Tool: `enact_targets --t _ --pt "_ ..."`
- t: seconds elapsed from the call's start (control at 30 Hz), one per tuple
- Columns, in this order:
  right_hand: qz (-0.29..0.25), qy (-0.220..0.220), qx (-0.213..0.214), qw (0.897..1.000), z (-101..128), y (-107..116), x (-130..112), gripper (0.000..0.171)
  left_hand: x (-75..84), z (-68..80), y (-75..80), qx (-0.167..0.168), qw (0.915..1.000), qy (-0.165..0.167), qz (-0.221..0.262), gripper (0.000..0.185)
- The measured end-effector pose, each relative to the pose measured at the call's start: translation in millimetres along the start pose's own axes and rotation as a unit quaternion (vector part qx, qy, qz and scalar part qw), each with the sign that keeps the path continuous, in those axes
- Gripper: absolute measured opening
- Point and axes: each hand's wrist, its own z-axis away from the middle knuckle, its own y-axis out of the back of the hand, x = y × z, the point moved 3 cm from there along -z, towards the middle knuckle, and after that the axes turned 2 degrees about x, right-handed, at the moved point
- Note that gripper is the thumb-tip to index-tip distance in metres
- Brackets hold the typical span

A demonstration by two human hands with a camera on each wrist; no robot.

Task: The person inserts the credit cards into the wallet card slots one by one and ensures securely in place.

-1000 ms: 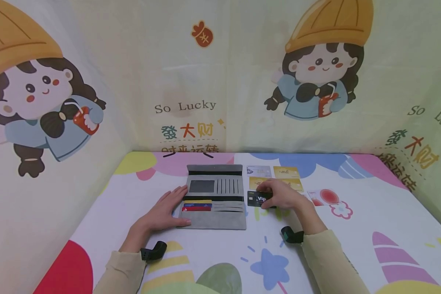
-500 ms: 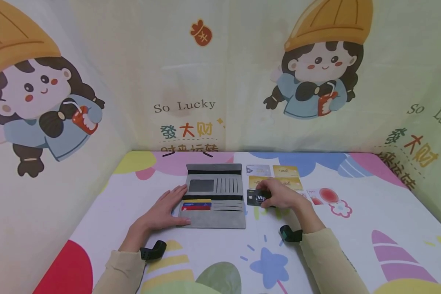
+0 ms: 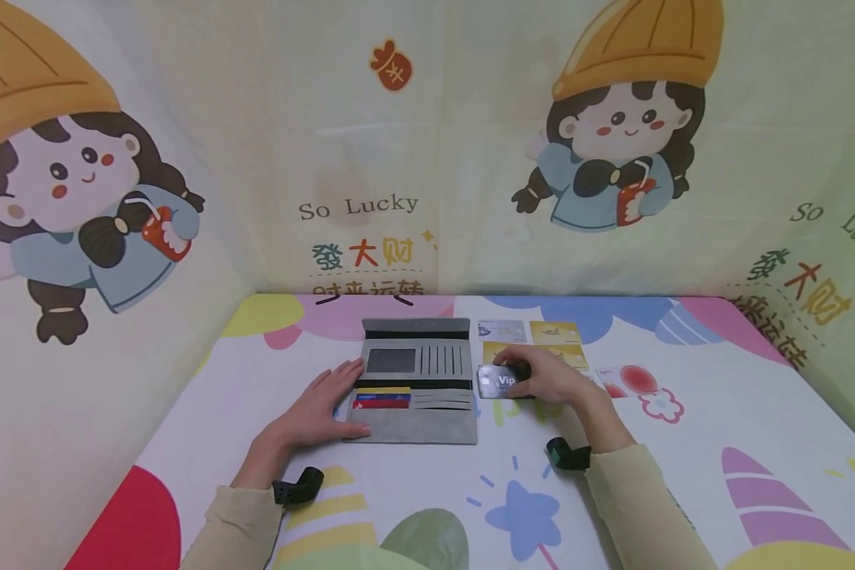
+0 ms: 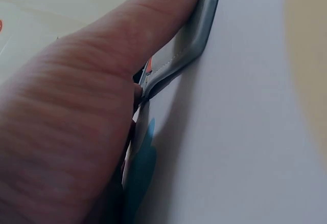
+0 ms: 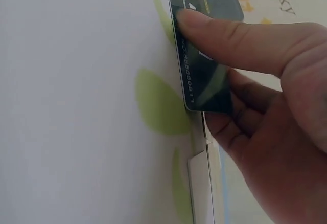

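On the table, left hand rests flat on the grey wallet; right hand pinches the black card

Two gold cards and a silver card lay on the patterned table; a pink card lay nearer. Cartoon backdrop behind.

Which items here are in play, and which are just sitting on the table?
In play:
- black VIP card, pinched by the right hand
- grey wallet, lying open, left hand resting on its left edge

Lying about:
- gold cards
- silver card
- pink-and-white card
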Motion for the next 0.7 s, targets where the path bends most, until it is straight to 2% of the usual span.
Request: enact_targets --t 0.3,0.7 --pt "0.003 -0.003 0.006 1.000 -0.2 4.9 0.4 0.029 0.8 0.4 0.4 0.004 1.0000 -0.007 0.001 0.110" --pt "-0.032 0.010 0.002 0.999 1.7 7.6 -1.6 0.026 0.8 0.4 -0.3 0.008 0.9999 -0.011 0.002 0.109"
